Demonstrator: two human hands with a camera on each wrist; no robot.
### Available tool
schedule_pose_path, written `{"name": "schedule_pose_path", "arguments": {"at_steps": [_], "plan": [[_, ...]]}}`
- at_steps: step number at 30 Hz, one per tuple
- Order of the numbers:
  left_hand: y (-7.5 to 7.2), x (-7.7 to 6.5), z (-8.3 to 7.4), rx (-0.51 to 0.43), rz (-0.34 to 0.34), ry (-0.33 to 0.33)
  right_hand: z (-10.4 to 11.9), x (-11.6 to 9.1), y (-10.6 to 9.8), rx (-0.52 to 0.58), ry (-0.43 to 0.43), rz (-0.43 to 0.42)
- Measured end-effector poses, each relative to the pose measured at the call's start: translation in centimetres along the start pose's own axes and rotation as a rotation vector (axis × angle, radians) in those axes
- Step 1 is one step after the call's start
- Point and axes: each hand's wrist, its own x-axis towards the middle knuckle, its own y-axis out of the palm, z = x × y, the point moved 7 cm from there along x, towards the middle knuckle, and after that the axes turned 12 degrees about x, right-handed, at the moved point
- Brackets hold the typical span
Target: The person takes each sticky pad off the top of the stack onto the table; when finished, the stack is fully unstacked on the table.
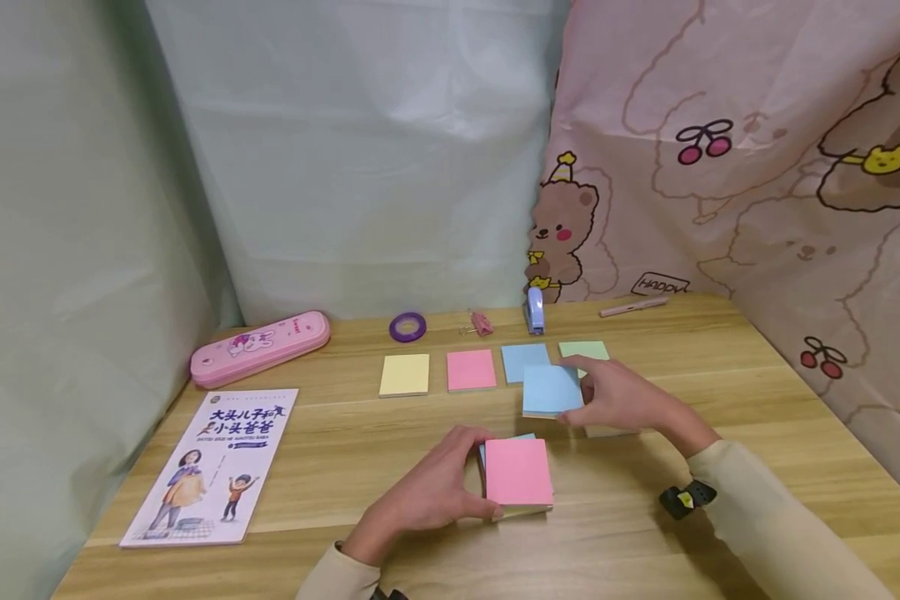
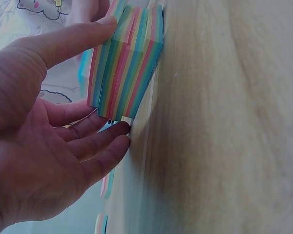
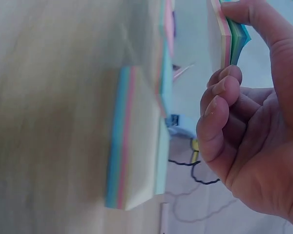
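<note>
Blue pad [image 1: 551, 389] was pinched in your right hand [image 1: 621, 395], above the table [image 1: 330, 475], beyond and slightly right of the pink-topped stack [image 1: 519, 471], which your left hand [image 1: 431, 487] gripped from its left side.

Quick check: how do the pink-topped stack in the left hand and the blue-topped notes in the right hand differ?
Colour: the pink-topped stack shows pink, the blue-topped notes blue.
Thickness: the pink-topped stack is thicker than the blue-topped notes.
Pose: the pink-topped stack rests on the table; the right hand holds the blue-topped notes above it.
Shared: both have multicoloured edges.
</note>
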Motion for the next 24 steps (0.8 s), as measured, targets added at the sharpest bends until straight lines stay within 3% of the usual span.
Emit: {"name": "schedule_pose_path", "arguments": {"at_steps": [12,24], "plan": [[-0.1,-0.2,-0.3,0.006,-0.013,0.027,-1.5,1.3,1.8,-0.094,0.039,0.061],[0.0,0.0,-0.1,0.000,-0.004,0.000,-1.9,1.9,2.5,-0.165,0.071,0.098]]}}
